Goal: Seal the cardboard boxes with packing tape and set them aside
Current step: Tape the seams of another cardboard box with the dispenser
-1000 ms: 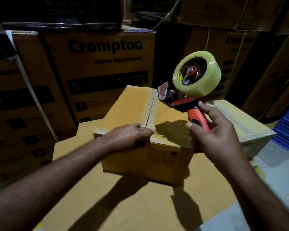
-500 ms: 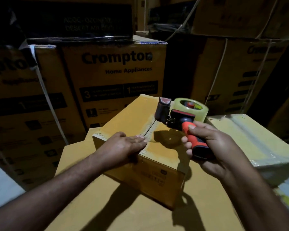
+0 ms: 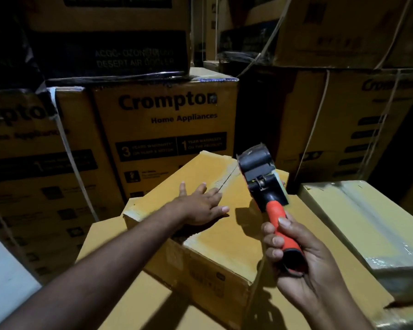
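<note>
You are laying your left hand [image 3: 200, 208] flat on top of the cardboard box [image 3: 200, 270] in the middle of the frame, fingers straight and spread, the fingertips reaching toward the centre seam [image 3: 224, 182] between the two top flaps. Your right hand [image 3: 303, 258], at the lower right, is gripping the orange handle of the tape dispenser [image 3: 262, 177], fingers curled round it and the thumb lying along the handle. You are holding the dispenser tilted away from you, its black head hanging over the far right part of the box top, close to the seam; whether it is touching the cardboard cannot be told. The box is sitting on a larger flat carton [image 3: 134, 303] that is filling the bottom of the frame. Just to the right, a plastic-wrapped box [image 3: 367, 222] is lying beside it. Behind, across the upper half of the frame, tall printed cartons are standing stacked, the central one reading "Crompton Home Appliances" [image 3: 167, 120], with a white strap [image 3: 67, 148] running down the carton at the left.
</note>
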Action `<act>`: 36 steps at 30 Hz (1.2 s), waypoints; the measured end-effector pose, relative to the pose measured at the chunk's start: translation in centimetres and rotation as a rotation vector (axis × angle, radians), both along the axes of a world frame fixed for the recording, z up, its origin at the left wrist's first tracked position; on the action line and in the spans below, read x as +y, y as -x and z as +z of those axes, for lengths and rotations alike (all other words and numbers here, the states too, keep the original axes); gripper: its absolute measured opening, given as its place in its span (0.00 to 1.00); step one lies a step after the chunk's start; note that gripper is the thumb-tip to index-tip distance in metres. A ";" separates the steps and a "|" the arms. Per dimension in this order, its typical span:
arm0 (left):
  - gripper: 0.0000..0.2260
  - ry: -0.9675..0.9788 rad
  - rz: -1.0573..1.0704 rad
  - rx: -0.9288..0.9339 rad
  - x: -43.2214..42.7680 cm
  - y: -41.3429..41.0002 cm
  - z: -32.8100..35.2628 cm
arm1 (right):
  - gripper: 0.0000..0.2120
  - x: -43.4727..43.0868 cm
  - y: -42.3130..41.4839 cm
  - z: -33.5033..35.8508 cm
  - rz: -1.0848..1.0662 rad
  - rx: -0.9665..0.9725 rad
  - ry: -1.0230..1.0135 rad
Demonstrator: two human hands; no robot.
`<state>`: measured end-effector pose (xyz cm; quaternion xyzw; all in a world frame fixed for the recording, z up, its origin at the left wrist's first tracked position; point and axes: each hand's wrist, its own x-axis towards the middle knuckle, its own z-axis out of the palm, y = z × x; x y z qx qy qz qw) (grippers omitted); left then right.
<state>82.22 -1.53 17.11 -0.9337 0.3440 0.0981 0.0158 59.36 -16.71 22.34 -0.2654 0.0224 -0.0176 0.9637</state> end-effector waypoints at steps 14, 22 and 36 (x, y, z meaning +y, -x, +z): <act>0.29 -0.028 -0.152 -0.127 -8.6 -13.0 0.8 | 0.36 6.3 -4.6 -1.7 -0.448 0.331 0.365; 0.32 0.095 -0.174 -0.090 -12.2 -18.8 0.0 | 0.33 8.5 -6.4 -2.6 -0.488 0.530 0.468; 0.29 0.052 0.005 -0.238 -15.1 -16.2 -0.7 | 0.33 6.2 -5.1 -1.7 -0.502 0.399 0.397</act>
